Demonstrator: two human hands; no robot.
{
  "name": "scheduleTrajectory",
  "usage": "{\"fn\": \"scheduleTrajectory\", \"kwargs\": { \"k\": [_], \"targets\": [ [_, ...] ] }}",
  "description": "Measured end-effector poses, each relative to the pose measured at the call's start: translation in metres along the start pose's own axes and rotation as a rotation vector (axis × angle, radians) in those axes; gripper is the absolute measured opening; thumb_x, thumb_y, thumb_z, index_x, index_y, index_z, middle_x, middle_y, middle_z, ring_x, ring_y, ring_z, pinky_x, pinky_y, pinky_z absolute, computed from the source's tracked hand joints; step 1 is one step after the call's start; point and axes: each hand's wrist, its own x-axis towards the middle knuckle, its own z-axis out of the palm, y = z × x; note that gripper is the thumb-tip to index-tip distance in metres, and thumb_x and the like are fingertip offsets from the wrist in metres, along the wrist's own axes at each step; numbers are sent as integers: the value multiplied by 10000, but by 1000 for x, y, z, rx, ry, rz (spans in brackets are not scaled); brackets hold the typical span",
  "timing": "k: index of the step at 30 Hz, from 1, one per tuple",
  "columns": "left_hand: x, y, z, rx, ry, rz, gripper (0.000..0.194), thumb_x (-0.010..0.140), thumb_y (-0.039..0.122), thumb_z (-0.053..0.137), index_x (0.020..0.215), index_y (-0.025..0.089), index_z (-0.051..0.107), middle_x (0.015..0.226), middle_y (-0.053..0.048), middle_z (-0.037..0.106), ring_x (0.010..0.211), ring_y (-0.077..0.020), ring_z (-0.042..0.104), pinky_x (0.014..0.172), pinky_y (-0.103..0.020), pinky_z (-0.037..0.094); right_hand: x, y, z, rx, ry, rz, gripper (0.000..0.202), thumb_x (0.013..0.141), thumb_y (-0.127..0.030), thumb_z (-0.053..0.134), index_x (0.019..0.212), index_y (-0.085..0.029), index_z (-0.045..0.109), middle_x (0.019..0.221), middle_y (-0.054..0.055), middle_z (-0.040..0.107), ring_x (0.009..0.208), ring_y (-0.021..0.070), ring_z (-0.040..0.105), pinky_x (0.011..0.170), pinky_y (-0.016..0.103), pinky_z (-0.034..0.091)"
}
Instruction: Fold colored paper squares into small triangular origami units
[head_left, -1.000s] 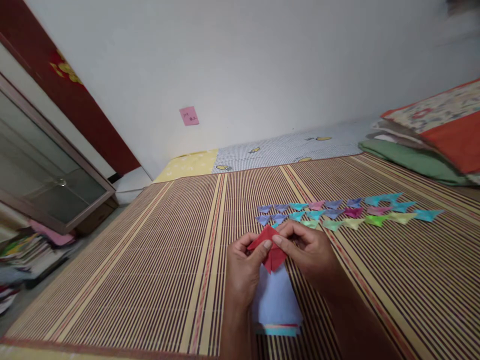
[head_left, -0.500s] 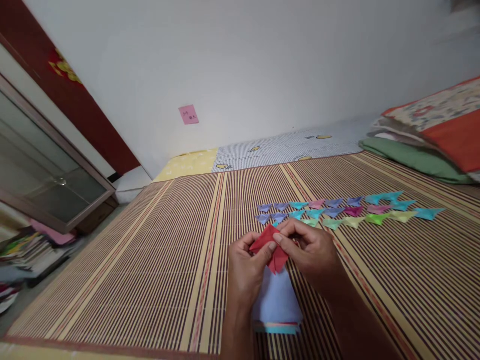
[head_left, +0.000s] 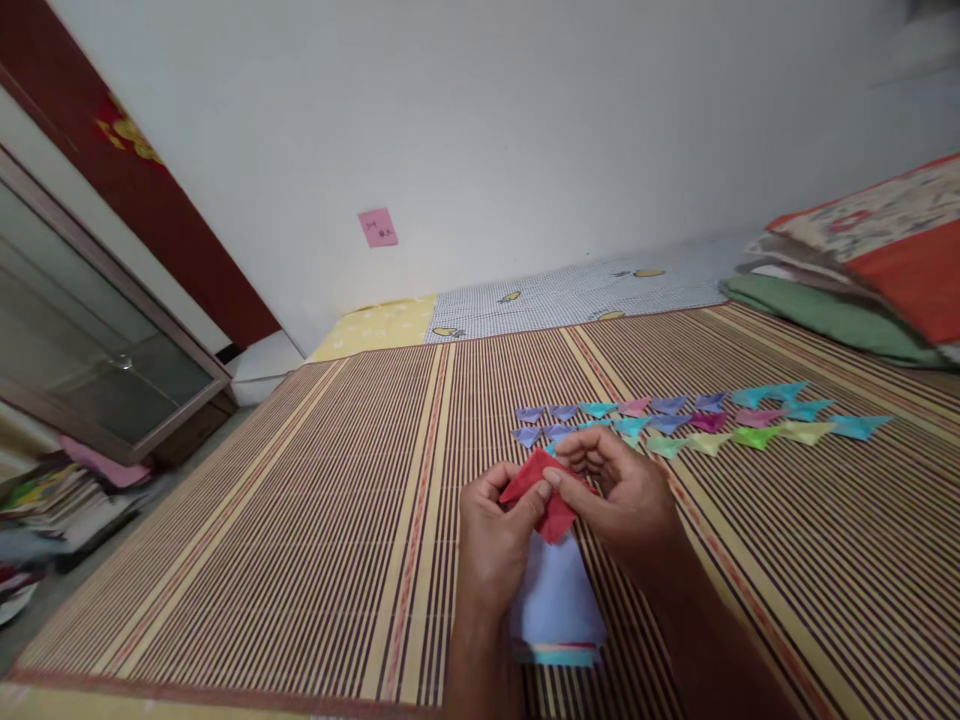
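Between both hands is a small piece of folded red paper, held above a stack of coloured paper sheets with a pale blue one on top. My left hand pinches its left side, thumb on the near face. From the right, my right hand presses its thumb on the paper beside the left thumb, while its curled fingers sit behind and above; their tips are partly hidden. Just beyond the hands lie rows of small folded paper shapes in blue, purple, pink, green and yellow.
A striped bamboo mat covers the surface. Folded bedding is piled at the far right. Along the white wall runs a checked cloth, with a pink note above. A glass-doored cabinet stands at the left.
The fingers of my right hand have lifted slightly and spread from the red paper, its thumb staying on it. The paper's lower part looks less sharply pointed. My left hand keeps its pinch.
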Motion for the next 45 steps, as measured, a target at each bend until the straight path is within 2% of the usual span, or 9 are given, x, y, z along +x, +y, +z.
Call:
{"fn": "scheduleTrajectory", "kwargs": {
  "k": [3, 5, 9, 16, 25, 30, 33, 38, 45],
  "targets": [
    [0, 0, 1, 7, -10, -1, 247, 767, 343, 825, 733, 142, 686, 661, 14, 597, 585, -104, 505, 572, -222, 407, 0, -1, 1, 40, -52, 49, 184, 849, -274, 739, 1016, -205, 705, 824, 26, 730, 753, 197, 694, 710, 322, 559],
    [0, -1, 3, 17, -4, 10, 257, 771, 351, 822, 719, 146, 676, 645, 21, 583, 574, -102, 493, 561, -219, 397, 0, -4, 1, 25, -90, 50, 94, 877, -288, 711, 912, -202, 729, 790, 20, 713, 727, 188, 668, 669, 301, 532],
    [-2, 0, 5, 52, 17, 29, 250, 763, 330, 825, 690, 152, 666, 632, 24, 578, 573, -103, 490, 563, -218, 401, 0, -9, -1, 4, -79, 16, 176, 933, -305, 647, 815, -198, 721, 729, 11, 653, 691, 174, 609, 627, 279, 483],
    [-2, 5, -6, 11, -172, -23, 163, 795, 307, 819, 845, 157, 780, 736, -29, 695, 645, -128, 589, 630, -231, 457, 1, -5, -8, 53, -80, 99, 255, 963, -357, 610, 771, -197, 661, 653, -18, 587, 605, 143, 520, 564, 254, 413],
    [-3, 4, -7, 108, -199, 34, 354, 922, 433, 689, 722, 151, 763, 640, -23, 628, 605, -129, 542, 603, -239, 419, 3, -3, -9, 66, -92, 80, 255, 963, -352, 610, 765, -199, 659, 657, -22, 574, 605, 140, 513, 569, 257, 419],
    [-1, 2, -5, 59, -136, -9, 230, 775, 348, 842, 738, 144, 741, 675, -2, 647, 611, -111, 535, 610, -225, 414, 3, -2, -8, 56, -200, 46, 196, 933, -319, 650, 812, -196, 742, 754, 19, 683, 718, 173, 626, 656, 283, 482],
    [0, 1, -4, 25, -59, 4, 212, 771, 325, 834, 724, 140, 742, 656, 6, 649, 596, -103, 539, 595, -214, 422, 3, 0, -7, 117, -191, 118, 149, 893, -332, 699, 929, -201, 760, 822, 31, 728, 752, 183, 667, 683, 294, 517],
    [1, -1, -4, -57, 54, 26, 213, 752, 332, 852, 814, 142, 779, 750, -26, 741, 653, -125, 623, 647, -231, 498, 2, 5, -4, 222, -181, 226, 190, 821, -368, 783, 827, -191, 712, 727, 5, 677, 668, 154, 614, 614, 268, 490],
    [2, -5, -4, -77, 59, 62, 211, 767, 334, 852, 816, 145, 771, 753, -23, 750, 663, -121, 639, 664, -226, 517, 0, 4, 1, 327, -149, 235, 176, 841, -352, 768, 813, -187, 714, 720, -6, 648, 690, 147, 594, 655, 270, 496]
  ]
}}
